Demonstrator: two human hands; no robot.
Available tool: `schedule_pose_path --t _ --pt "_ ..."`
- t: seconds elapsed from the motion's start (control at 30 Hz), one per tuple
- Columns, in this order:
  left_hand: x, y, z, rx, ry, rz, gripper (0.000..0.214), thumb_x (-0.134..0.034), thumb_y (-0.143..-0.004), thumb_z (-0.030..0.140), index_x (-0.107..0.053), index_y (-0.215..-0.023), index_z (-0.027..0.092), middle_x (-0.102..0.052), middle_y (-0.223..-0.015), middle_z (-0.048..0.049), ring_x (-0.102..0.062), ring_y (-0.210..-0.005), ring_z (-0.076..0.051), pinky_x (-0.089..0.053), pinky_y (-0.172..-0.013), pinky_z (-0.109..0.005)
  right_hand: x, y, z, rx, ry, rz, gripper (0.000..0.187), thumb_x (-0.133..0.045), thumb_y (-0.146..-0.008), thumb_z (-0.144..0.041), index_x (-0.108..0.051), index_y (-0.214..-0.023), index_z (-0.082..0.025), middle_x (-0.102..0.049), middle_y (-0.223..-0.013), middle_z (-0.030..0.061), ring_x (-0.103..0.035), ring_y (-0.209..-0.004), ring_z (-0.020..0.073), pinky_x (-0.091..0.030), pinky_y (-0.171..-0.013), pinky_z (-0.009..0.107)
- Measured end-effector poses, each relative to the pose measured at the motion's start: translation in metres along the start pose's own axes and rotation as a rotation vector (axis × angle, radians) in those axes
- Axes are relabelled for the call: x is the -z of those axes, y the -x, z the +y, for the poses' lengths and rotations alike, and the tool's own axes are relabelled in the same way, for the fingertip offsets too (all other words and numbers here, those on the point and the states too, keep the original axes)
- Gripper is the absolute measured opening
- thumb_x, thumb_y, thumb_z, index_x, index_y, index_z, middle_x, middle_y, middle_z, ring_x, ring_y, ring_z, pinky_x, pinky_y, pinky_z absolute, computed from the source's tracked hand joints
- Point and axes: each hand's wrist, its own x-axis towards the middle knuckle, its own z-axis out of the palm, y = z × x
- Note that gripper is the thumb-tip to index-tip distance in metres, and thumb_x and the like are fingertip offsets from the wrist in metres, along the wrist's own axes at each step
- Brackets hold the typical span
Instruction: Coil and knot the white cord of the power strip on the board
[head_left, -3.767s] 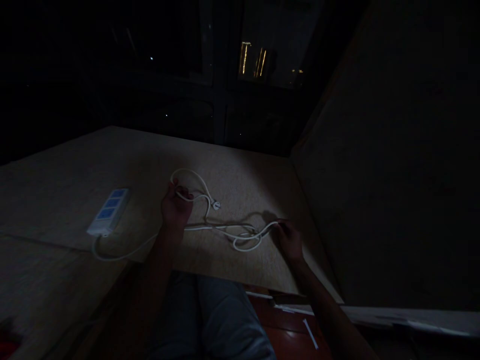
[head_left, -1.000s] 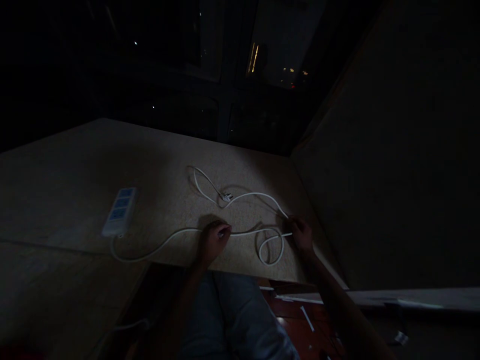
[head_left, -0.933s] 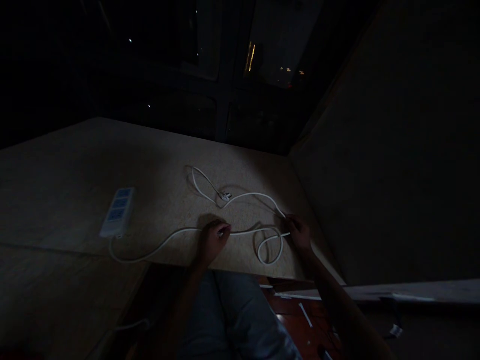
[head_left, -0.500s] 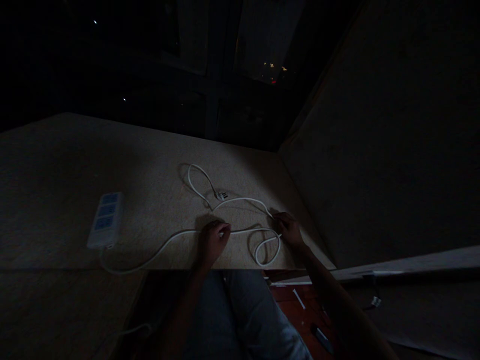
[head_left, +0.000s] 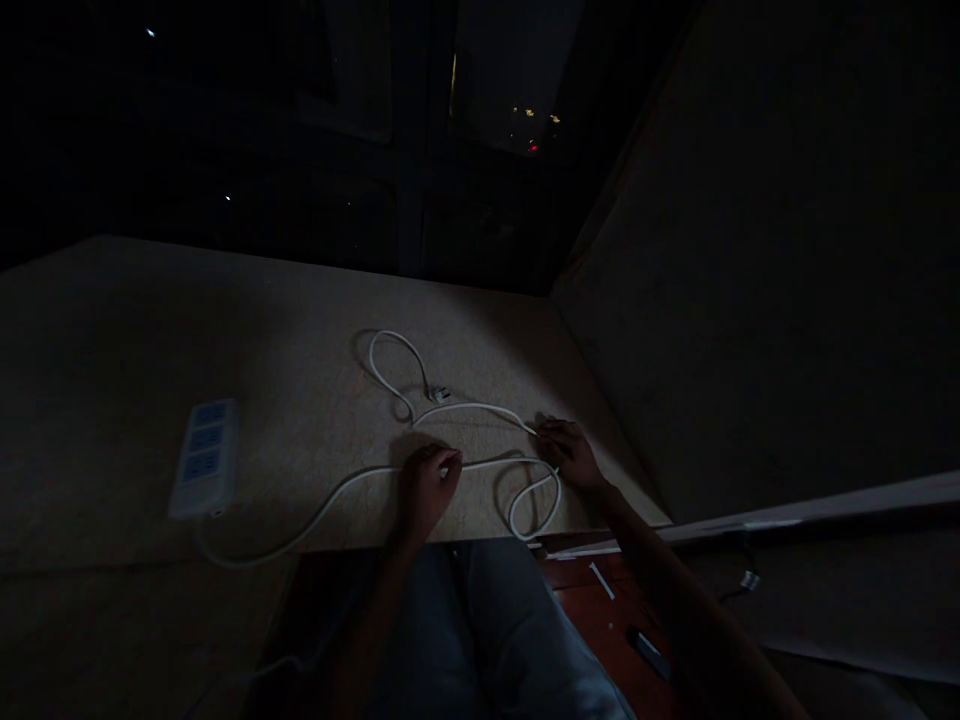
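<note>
A white power strip [head_left: 204, 458] with blue socket faces lies at the left of the pale surface. From its near end runs a white power cord [head_left: 330, 500], which dips over the front edge and comes back up. My left hand [head_left: 429, 482] is closed around the cord near the middle. Farther right, the cord makes a small loop beside my right hand [head_left: 571, 450], whose fingers are closed on the cord. Beyond, the cord bends into a larger loop ending at a plug [head_left: 439, 395], which lies on the surface. Dim light hides finger detail.
The pale ledge [head_left: 285, 330] meets a dark window [head_left: 495, 90] at the back and a wall [head_left: 750, 300] on the right. Below its front edge are my legs [head_left: 480, 630]. A dark object [head_left: 648, 652] and a white strip [head_left: 602, 581] lie on the reddish floor.
The view has shifted slightly, so the power strip appears a little lower and farther left. Both hands stay on the cord; the fingers of my right hand have shifted slightly.
</note>
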Motion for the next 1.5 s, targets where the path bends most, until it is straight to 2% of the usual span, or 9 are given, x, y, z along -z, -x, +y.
schedule_pose_path --t 0.17,0.3,0.57,0.83,0.93,1.1,1.23,1.33,1.5 --pt "-0.001 -0.001 -0.002 0.009 0.028 0.001 0.017 -0.055 -0.089 0.028 -0.071 -0.087 0.021 -0.072 -0.084 -0.0055 -0.066 -0.081 -0.019 -0.051 -0.077 -0.031 -0.003 0.005 -0.010 0.011 0.205 -0.039 0.040 -0.042 -0.095 -0.037 -0.067 -0.121 -0.021 -0.067 -0.110 0.0139 -0.056 -0.103 0.0289 -0.047 -0.090 0.043" --pt "-0.003 -0.001 -0.003 0.026 0.031 0.020 0.018 -0.055 -0.089 0.029 -0.071 -0.088 0.021 -0.072 -0.085 -0.0051 -0.065 -0.079 -0.018 -0.050 -0.075 -0.030 -0.003 0.004 -0.014 0.000 0.215 -0.024 0.039 -0.039 -0.097 -0.036 -0.068 -0.118 -0.019 -0.067 -0.107 0.0144 -0.057 -0.102 0.0290 -0.047 -0.089 0.042" --pt "-0.005 -0.001 -0.002 0.022 0.004 0.045 0.017 -0.055 -0.088 0.025 -0.070 -0.084 0.020 -0.071 -0.082 -0.0041 -0.064 -0.077 -0.017 -0.050 -0.075 -0.029 -0.001 -0.003 -0.007 -0.014 0.050 0.007 0.039 -0.040 -0.099 -0.043 -0.072 -0.100 -0.020 -0.070 -0.096 0.0111 -0.060 -0.095 0.0255 -0.046 -0.087 0.040" --pt "-0.007 0.003 0.002 -0.084 -0.172 -0.006 0.014 -0.060 -0.082 0.015 -0.072 -0.083 0.021 -0.073 -0.085 -0.0040 -0.063 -0.085 -0.020 -0.048 -0.082 -0.035 -0.005 -0.007 0.005 -0.046 -0.188 0.022 0.027 -0.059 -0.086 -0.045 -0.073 -0.083 -0.022 -0.069 -0.088 0.0089 -0.062 -0.087 0.0249 -0.047 -0.082 0.039" --pt "-0.007 0.004 0.004 -0.086 -0.216 -0.004 0.014 -0.060 -0.082 0.015 -0.072 -0.084 0.021 -0.073 -0.086 -0.0046 -0.063 -0.088 -0.021 -0.048 -0.084 -0.036 -0.006 -0.008 0.012 -0.171 -0.315 0.130 0.026 -0.062 -0.081 -0.045 -0.070 -0.079 -0.020 -0.067 -0.085 0.0081 -0.062 -0.083 0.0233 -0.047 -0.079 0.037" --pt "-0.006 0.005 0.007 -0.090 -0.261 -0.008 0.016 -0.058 -0.083 0.014 -0.073 -0.084 0.021 -0.073 -0.088 -0.0052 -0.063 -0.090 -0.022 -0.048 -0.085 -0.037 -0.005 -0.008 0.023 -0.468 -0.614 0.537 0.030 -0.066 -0.074 -0.047 -0.064 -0.080 -0.018 -0.066 -0.078 0.0035 -0.060 -0.074 0.0178 -0.048 -0.070 0.031" --pt "-0.005 0.007 0.010 -0.109 -0.274 -0.020 0.011 -0.062 -0.085 0.023 -0.073 -0.085 0.022 -0.072 -0.088 -0.0051 -0.062 -0.091 -0.022 -0.047 -0.086 -0.037 -0.004 -0.009 0.027 -0.561 -0.783 0.732 0.028 -0.069 -0.071 -0.043 -0.058 -0.081 -0.020 -0.062 -0.078 -0.0016 -0.055 -0.059 0.0110 -0.045 -0.056 0.024" --pt "-0.005 0.007 0.009 -0.119 -0.269 -0.074 0.012 -0.070 -0.082 0.032 -0.073 -0.086 0.021 -0.071 -0.090 -0.0059 -0.062 -0.092 -0.023 -0.047 -0.087 -0.038 -0.003 -0.012 0.028 -0.589 -0.861 0.796 0.030 -0.073 -0.066 -0.041 -0.055 -0.080 -0.021 -0.060 -0.076 -0.0033 -0.051 -0.055 0.0091 -0.041 -0.050 0.022" --pt "-0.006 0.006 0.003 -0.117 -0.276 -0.097 0.013 -0.065 -0.087 0.031 -0.074 -0.082 0.022 -0.070 -0.084 -0.0047 -0.062 -0.088 -0.022 -0.046 -0.086 -0.038 -0.001 -0.012 0.022 -0.564 -0.872 0.726 0.029 -0.070 -0.068 -0.043 -0.058 -0.081 -0.020 -0.059 -0.073 -0.0033 -0.051 -0.055 0.0098 -0.042 -0.052 0.023"
